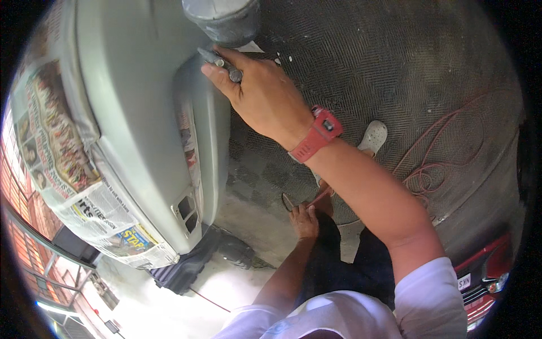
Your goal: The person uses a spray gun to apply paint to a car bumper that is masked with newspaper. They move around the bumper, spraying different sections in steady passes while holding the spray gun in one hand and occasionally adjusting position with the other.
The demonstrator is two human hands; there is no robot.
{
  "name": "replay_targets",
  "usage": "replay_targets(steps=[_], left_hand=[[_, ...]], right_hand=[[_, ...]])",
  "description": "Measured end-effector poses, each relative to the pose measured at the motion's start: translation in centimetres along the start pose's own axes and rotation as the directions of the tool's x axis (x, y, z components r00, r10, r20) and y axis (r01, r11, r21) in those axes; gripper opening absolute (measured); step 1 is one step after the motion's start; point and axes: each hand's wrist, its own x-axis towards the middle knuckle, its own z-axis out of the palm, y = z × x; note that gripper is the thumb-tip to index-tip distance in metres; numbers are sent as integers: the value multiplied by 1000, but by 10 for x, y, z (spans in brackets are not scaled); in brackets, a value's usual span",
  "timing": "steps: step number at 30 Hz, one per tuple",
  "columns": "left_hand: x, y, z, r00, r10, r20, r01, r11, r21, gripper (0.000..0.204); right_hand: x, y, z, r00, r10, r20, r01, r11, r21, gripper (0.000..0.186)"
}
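My right hand [271, 96] wraps round a metal spray gun [226, 66], most of which the hand hides. Its tip points left at a pale grey-green vehicle body panel [127, 85], apart from it. Newspaper [107, 220] masks the panel's left and lower parts. A red watch [319, 133] is on my right wrist. Lower down, close in front of my legs, my left hand [305, 221] is closed on a thin red air hose [323, 198]. A dark loop of hose shows just beyond those fingers.
A grey paint-smeared bucket [226, 25] stands on the dark patterned floor [361, 56] at the top. Coils of red hose [435, 169] lie on the right. A red car's front [485, 271] is at the lower right. Black plastic parts [192, 260] lie below the panel.
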Motion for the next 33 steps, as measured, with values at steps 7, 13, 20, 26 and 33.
replay_targets(steps=[7, 13, 20, 26, 33], left_hand=[[-36, -54, -20, 948, -305, 86, 313, 946, -88, 42], [-72, -111, -39, 983, -181, -39, 181, 984, 0, 44], [-71, -181, -34, 927, -374, -26, 368, 920, -137, 50], [-41, -161, -60, 953, -299, -48, 279, 929, -243, 60], [-40, -162, -65, 953, -295, 63, 299, 900, -316, 67]], right_hand=[[-39, -31, 43, 969, 160, 187, -175, 982, 68, 64], [-68, -19, 88, 971, 239, 12, -238, 961, 137, 64], [-106, 17, 166, 933, 284, -222, -167, 886, 432, 52], [-79, 44, 207, 875, 270, -403, -68, 891, 449, 49], [-81, 27, 211, 802, 389, -454, -58, 807, 588, 47]])
